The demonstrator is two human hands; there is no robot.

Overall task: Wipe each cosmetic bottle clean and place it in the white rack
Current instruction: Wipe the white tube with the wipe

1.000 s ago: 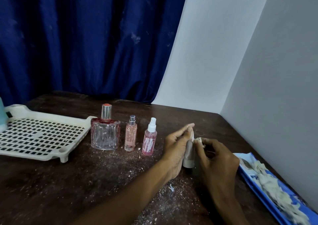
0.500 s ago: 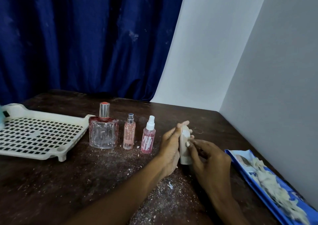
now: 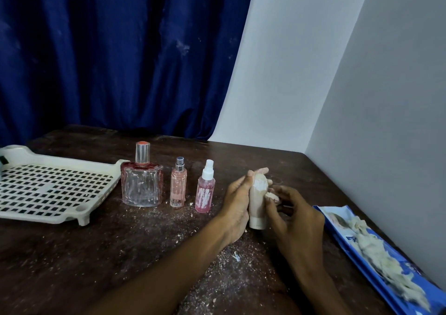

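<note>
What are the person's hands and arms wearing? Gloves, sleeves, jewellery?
Nothing visible. The left hand and right hand are bare: no gloves, rings or tape. The left forearm and right forearm are bare down to the frame edge, with no sleeve, watch or bracelet in view.

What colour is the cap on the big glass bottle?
The cap is silver, red-topped; head view.

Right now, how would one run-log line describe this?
step: wiping | left hand holds beige tube upright, cap down | right hand pinches white wad against it | three bottles stand unracked beside white rack
</note>
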